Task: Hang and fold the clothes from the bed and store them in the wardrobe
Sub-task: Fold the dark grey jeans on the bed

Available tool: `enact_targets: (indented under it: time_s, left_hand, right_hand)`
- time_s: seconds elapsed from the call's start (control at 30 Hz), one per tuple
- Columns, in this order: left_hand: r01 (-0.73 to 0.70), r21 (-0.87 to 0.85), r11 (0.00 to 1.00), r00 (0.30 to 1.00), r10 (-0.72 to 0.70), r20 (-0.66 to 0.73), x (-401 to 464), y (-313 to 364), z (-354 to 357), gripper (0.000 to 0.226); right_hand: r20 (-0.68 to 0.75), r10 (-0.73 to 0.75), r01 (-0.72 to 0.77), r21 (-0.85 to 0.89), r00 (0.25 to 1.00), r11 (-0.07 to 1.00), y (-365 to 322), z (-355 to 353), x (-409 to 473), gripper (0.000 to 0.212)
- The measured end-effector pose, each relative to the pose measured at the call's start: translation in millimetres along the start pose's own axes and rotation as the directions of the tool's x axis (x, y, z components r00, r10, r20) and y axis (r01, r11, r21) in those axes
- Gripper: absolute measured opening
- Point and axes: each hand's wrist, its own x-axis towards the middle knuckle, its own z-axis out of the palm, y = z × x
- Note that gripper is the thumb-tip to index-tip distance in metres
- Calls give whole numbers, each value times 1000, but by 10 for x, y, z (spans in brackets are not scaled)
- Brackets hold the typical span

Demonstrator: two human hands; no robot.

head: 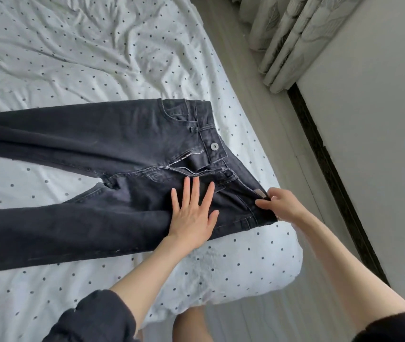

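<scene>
The dark jeans [78, 174] lie flat on the dotted bed sheet [98, 58], legs running left, waistband toward the bed's right edge, fly unzipped. My left hand [193, 213] presses flat, fingers spread, on the nearer hip below the zipper. My right hand [279, 206] reaches forward and pinches the waistband's near corner.

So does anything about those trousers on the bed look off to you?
Only small things: the dark jeans lie with the fly unzipped and the button undone, the waistband gaping. The polka-dot sheet beneath is rumpled. No damage shows.
</scene>
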Motion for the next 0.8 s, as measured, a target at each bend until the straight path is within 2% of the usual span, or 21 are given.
enact_targets:
  time_s: [0.07,0.1,0.2,0.23,0.3,0.43,0.5,0.57,0.63,0.73,0.8]
  left_hand:
    - [-28,-24,999,999,28,-22,-75,-24,-16,61]
    - [-39,-48,998,996,35,-79,-108,-73,-59,57]
    - [-62,-123,990,930,13,-367,-107,-260,-250,43]
    - [-40,-137,990,891,-27,-453,-66,-346,-308,41]
    - [32,-151,988,858,-105,-503,43,-502,-440,42]
    - [82,-70,994,917,-103,-385,278,-818,-578,51]
    - [88,4,996,946,-82,-314,378,-963,-599,54]
    - [97,46,994,959,-80,-273,491,-1075,-607,56]
    - [95,62,994,966,-77,-245,591,-1103,-613,58]
    - [115,71,991,972,-98,-216,703,-1038,-614,58]
    - [134,63,989,967,-116,-228,768,-962,-621,57]
  right_hand:
    - [-11,15,-15,-71,1000,997,27,90,-5,41]
    - [5,24,-24,-111,1000,994,-7,140,8,40]
    - [65,54,-37,-239,996,970,-177,183,121,28]
    - [38,24,-14,-250,999,968,-253,181,189,28]
    - [-38,-49,41,-171,998,984,-456,182,332,40]
    - [-37,-83,83,-2,996,997,-1012,308,722,74]
    - [-36,-90,93,102,995,990,-1298,375,962,78]
    - [-26,-100,104,244,995,964,-1567,406,1188,65]
    - [-34,-115,120,281,993,952,-1733,398,1332,39]
    - [-116,-204,215,98,972,972,-1820,367,1425,24]
    - [-199,-265,279,44,943,959,-1854,296,1430,19]
